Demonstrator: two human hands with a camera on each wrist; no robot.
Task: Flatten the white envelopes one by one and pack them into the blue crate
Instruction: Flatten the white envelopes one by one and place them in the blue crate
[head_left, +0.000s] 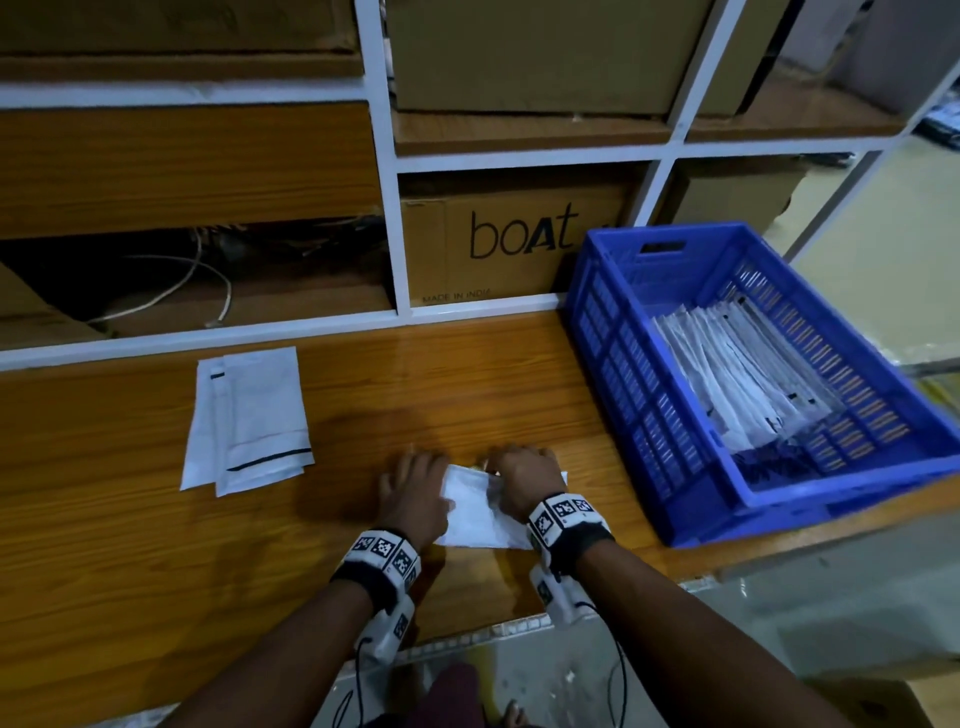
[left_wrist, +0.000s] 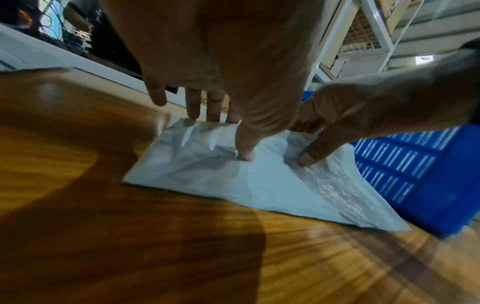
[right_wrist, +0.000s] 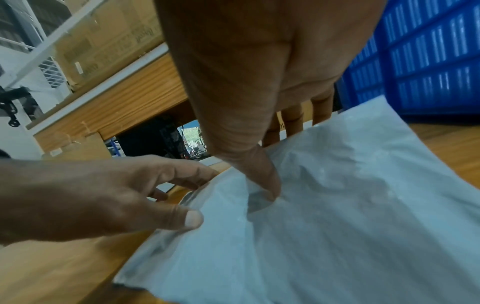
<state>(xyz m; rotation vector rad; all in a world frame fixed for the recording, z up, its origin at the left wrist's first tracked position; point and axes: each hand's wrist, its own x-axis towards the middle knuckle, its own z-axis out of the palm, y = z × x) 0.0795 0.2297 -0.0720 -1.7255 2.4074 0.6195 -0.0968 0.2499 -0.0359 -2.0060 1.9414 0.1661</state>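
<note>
Wooden desk carries everything: blue crate at right, within reach and part-filled; spare envelopes waiting far left; one envelope nearest, pinned flat by left hand and right hand, fingers spread, smoothing creases.

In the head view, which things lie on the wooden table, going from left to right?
Pile of white envelopes → left hand → white envelope under both hands → right hand → blue crate with packed envelopes inside.
</note>
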